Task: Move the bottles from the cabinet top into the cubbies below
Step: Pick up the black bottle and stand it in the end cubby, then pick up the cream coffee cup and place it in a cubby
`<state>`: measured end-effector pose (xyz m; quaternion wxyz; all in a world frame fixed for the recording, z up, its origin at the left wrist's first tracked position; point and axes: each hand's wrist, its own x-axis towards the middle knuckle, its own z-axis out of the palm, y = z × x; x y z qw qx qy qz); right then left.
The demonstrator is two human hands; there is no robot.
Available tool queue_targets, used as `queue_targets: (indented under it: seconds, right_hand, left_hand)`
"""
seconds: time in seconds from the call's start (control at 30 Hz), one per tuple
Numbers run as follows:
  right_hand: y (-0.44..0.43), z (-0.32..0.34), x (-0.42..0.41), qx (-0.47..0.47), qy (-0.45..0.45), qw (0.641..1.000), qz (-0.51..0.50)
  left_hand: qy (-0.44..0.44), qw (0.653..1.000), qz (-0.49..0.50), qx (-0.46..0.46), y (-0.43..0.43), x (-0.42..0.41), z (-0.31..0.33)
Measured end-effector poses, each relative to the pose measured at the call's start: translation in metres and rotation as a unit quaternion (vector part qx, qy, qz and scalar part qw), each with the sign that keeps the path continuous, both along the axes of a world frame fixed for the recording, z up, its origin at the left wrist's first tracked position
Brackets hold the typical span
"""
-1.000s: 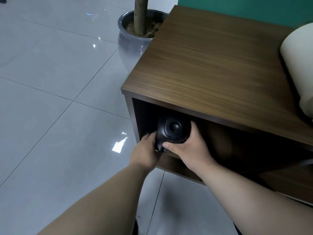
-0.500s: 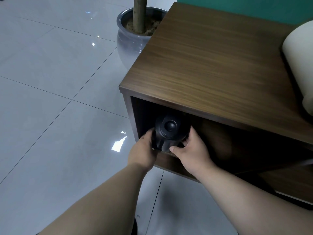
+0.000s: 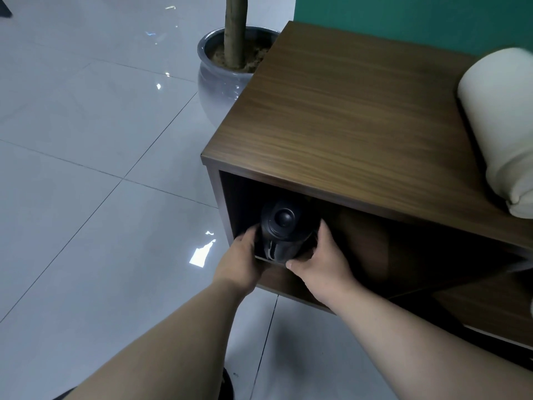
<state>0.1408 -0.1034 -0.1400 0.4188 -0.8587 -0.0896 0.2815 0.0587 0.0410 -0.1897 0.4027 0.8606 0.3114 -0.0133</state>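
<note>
Head view shows the left hand (image 3: pixel 241 259) and the right hand (image 3: pixel 320 259) closed from opposite sides around a dark bottle (image 3: pixel 284 235), fingers curled on its glossy body and the right thumb tucked under its lower edge. The bottle sits at the mouth of the leftmost cubby (image 3: pixel 239 197), near the centre of the frame, its rounded cap facing the camera and its base apparently just at or over the cubby floor's front lip; whether it already rests on that floor cannot be told. The likeliest trouble, as a judgement, is a release too early: with the bottle so close to the front edge, it could tip forward and drop onto the tiled floor (image 3: pixel 86 197). Its slick surface could also slip through the grip, and the tall cap could knock the underside of the cabinet top (image 3: pixel 360 119) if lifted while being pushed deeper. The cubby is dark, so anything further back is hidden and could block the bottle. At the right edge of the frame a cream-coloured roll (image 3: pixel 501 122) lies on the cabinet top, well apart from the hands. In the upper middle stands a grey planter (image 3: pixel 219 82). No brand, label or writing is readable anywhere; a pale mark on the bottle looks like glare.
</note>
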Motion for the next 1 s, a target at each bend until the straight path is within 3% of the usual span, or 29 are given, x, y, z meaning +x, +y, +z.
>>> queue_targets:
  seconds: [0.23, 0.33, 0.47, 0.57, 0.67, 0.77, 1.0]
  right_hand:
    - [-0.04, 0.049, -0.018, -0.115, 0.076, 0.986, 0.093]
    - [-0.068, 0.086, -0.035, -0.139, 0.008, 0.975, 0.172]
    - [-0.109, 0.134, -0.057, -0.028, -0.122, 0.972, 0.199]
    - [-0.141, 0.173, -0.065, 0.049, -0.261, 0.956, 0.128]
    - [-0.159, 0.208, -0.055, 0.072, -0.406, 0.911, -0.009]
    - [-0.157, 0.229, -0.032, -0.002, -0.427, 0.899, -0.092]
    - [-0.119, 0.224, 0.018, -0.143, -0.403, 0.892, -0.143]
  left_hand:
    - [0.116, 0.99, -0.082, 0.016, 0.004, -0.031, 0.052]
    - [0.176, 0.978, -0.107, 0.028, -0.002, -0.04, 0.09]
    - [0.142, 0.979, -0.121, 0.08, -0.026, -0.045, 0.132]
    - [0.076, 0.984, -0.133, 0.091, -0.054, -0.05, 0.157]
    - [0.035, 0.978, -0.174, 0.112, -0.079, -0.055, 0.175]
    - [0.018, 0.973, -0.207, 0.097, -0.089, -0.053, 0.181]
    - [0.012, 0.957, -0.276, 0.086, -0.09, -0.045, 0.182]
